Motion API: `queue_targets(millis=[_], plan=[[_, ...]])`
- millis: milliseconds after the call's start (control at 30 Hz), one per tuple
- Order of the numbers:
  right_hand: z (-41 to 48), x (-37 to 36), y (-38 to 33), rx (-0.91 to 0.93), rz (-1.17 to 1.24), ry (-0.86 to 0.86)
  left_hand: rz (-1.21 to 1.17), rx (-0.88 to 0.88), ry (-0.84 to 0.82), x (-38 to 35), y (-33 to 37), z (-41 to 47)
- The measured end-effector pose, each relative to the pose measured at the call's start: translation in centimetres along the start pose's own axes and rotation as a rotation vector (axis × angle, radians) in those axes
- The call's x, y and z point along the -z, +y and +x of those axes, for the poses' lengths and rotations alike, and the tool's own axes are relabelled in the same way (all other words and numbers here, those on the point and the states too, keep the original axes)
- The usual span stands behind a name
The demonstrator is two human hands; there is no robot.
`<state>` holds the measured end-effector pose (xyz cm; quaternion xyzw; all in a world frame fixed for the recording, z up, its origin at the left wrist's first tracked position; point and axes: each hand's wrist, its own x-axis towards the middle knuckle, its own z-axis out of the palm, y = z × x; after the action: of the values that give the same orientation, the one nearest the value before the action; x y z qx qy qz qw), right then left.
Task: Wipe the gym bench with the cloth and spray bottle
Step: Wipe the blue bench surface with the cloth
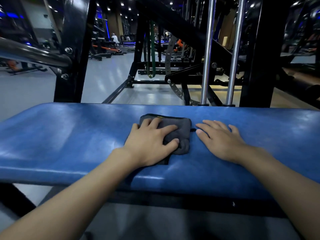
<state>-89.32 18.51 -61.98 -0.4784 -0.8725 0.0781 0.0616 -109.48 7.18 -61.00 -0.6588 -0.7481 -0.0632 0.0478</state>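
A blue padded gym bench (69, 139) runs across the view from left to right. A folded dark grey cloth (180, 130) lies on the middle of its pad. My left hand (150, 141) lies on the cloth, fingers spread over it and the thumb pressed into its near edge, bunching the fabric a little. My right hand (220, 141) rests flat on the bare pad just right of the cloth, fingers straight, holding nothing. No spray bottle is in view.
Behind the bench stand a black machine frame (74, 49) and two chrome guide rods (207, 52). A black handle bar (34, 52) juts in from the left. Grey floor and more gym machines lie beyond; a person sits far back.
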Motion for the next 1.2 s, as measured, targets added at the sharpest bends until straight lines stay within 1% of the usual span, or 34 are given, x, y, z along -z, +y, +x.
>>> queue_targets(millis=[167, 300, 400, 533, 667, 967, 1067, 1200], plan=[[-0.5, 0.5, -0.4, 0.007, -0.016, -0.032, 0.057, -0.010, 0.047, 0.5, 1.0, -6.1], [-0.3, 1.3, -1.0, 0.031, -0.004, -0.027, -0.036, 0.028, 0.058, 0.8, 1.8, -6.8], [0.1, 1.3, -1.7, 0.044, 0.069, 0.002, 0.005, 0.058, 0.059, 0.3, 1.8, -5.3], [0.3, 0.1, -1.7, 0.049, 0.012, -0.051, -0.013, 0.069, 0.041, 0.0, 0.5, -2.2], [0.5, -0.4, -1.5, 0.048, -0.021, -0.049, -0.024, 0.086, -0.015, -0.5, -1.7, 2.7], [0.6, -0.5, -1.5, 0.051, -0.021, -0.042, -0.069, 0.176, -0.031, -1.8, -4.8, 14.0], [0.7, -0.5, -1.5, 0.051, -0.018, -0.037, -0.063, 0.196, -0.034, -1.8, -4.9, 14.7], [0.7, -0.6, -1.3, 0.052, 0.016, -0.038, -0.029, 0.185, -0.028, -1.8, -4.4, 12.6]])
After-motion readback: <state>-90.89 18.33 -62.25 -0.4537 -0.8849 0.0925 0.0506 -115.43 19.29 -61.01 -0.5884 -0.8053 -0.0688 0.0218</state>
